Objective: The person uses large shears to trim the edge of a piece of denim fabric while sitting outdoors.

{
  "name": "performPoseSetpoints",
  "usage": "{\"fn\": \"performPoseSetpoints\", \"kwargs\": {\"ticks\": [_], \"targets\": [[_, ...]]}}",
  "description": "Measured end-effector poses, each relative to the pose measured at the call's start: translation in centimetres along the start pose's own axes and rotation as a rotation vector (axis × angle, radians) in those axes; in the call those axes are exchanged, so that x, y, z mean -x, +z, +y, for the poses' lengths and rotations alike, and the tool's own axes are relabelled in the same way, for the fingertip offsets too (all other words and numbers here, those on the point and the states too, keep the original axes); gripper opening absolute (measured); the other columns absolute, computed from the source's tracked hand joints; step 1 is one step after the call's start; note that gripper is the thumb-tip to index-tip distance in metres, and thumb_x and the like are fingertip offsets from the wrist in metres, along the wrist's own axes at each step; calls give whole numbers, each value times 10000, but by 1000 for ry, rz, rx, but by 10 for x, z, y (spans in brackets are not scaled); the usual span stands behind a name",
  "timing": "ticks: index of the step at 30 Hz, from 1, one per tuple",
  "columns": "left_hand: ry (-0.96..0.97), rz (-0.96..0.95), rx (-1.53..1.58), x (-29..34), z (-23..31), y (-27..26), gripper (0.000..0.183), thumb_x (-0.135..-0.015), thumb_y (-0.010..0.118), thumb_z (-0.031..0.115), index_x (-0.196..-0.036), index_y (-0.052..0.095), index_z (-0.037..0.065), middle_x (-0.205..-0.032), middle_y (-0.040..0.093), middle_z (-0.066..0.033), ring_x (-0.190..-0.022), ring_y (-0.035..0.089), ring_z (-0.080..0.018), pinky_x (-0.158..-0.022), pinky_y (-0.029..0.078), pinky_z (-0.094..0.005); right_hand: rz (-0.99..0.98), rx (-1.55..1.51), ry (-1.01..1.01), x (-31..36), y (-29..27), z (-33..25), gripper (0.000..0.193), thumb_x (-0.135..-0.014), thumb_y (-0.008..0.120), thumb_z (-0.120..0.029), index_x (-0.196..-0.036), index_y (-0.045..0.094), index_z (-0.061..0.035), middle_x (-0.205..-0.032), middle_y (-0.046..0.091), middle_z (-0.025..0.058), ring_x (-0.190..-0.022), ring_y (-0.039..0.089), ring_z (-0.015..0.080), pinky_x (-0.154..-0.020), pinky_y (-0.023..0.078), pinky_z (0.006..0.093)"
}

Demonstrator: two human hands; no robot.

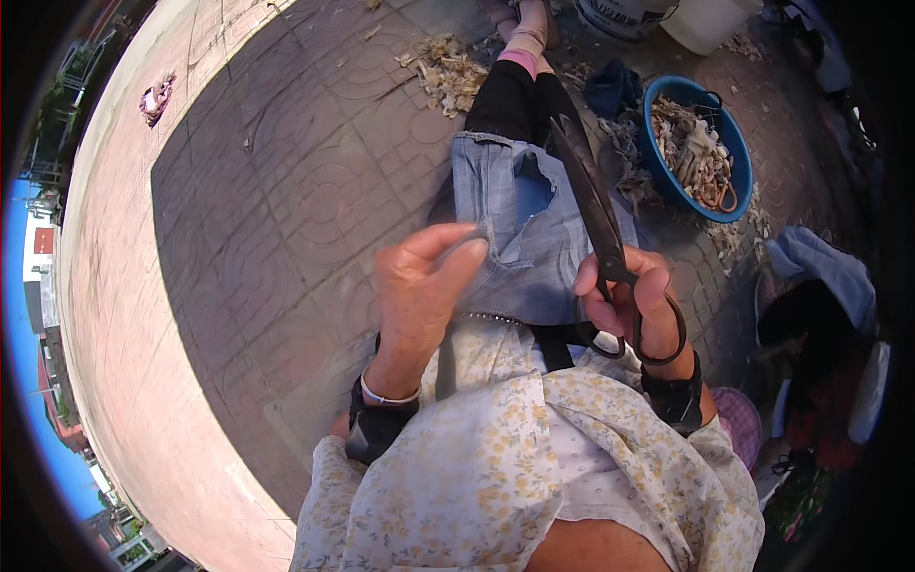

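Note:
My right hand (653, 296) holds a large pair of dark metal scissors (599, 214) by the loop handles, with the blades pointing up and away. Thumb and forefinger of my left hand (419, 291) are pinched together at the left side of the lap; whatever is between them is too small to make out. Across my thighs lies a piece of pale blue denim (562, 262) with frayed edges. An opening in its upper part shows a darker blue. A row of beads or studs runs along its near edge. The scissors are apart from my left hand.
To the right stands a blue basin (734, 133) full of pale scraps. Other scraps (448, 76) lie on the paving beyond. A white bucket (624, 14) and a white container (710, 24) stand farthest away. Clothes (824, 257) are heaped at the right; a pinkish bundle (155, 98) lies far left.

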State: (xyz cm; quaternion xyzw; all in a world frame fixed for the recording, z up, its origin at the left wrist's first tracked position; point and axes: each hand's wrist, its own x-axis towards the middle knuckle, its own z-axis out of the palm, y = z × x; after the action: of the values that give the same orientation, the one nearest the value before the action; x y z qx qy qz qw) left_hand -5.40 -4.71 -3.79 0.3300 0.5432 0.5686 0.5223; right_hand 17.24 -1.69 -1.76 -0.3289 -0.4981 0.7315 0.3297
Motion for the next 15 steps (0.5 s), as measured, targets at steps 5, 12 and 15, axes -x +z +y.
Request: {"fn": "performPoseSetpoints", "kwargs": {"ticks": [5, 12, 15], "targets": [[7, 1, 38, -1, 0, 7, 175, -819, 667, 24, -978, 683, -47, -867, 660, -8, -765, 568, -46, -694, 458, -188, -130, -62, 174, 19, -3, 19, 663, -874, 483, -651, -957, 607, -5, -576, 470, -17, -480, 375, 33, -450, 259, 210], [11, -41, -7, -7, 2, 6, 174, -818, 664, 26, -973, 683, -50, -856, 663, -9, -764, 565, -42, -690, 454, -183, -184, -104, 172, 23, -4, 16, 576, -893, 556, -542, -966, 609, 27, -591, 439, -36, -508, 353, 32, -462, 235, 206], [15, -35, 3, -5, 0, 6, 172, -815, 664, 25, -969, 686, -48, -850, 665, -9, -767, 569, -44, -693, 457, -186, -192, -101, 194, 23, -5, 16, 545, -897, 574, -508, -964, 606, 32, -610, 447, -35, -520, 363, 34, -465, 235, 205]]}}
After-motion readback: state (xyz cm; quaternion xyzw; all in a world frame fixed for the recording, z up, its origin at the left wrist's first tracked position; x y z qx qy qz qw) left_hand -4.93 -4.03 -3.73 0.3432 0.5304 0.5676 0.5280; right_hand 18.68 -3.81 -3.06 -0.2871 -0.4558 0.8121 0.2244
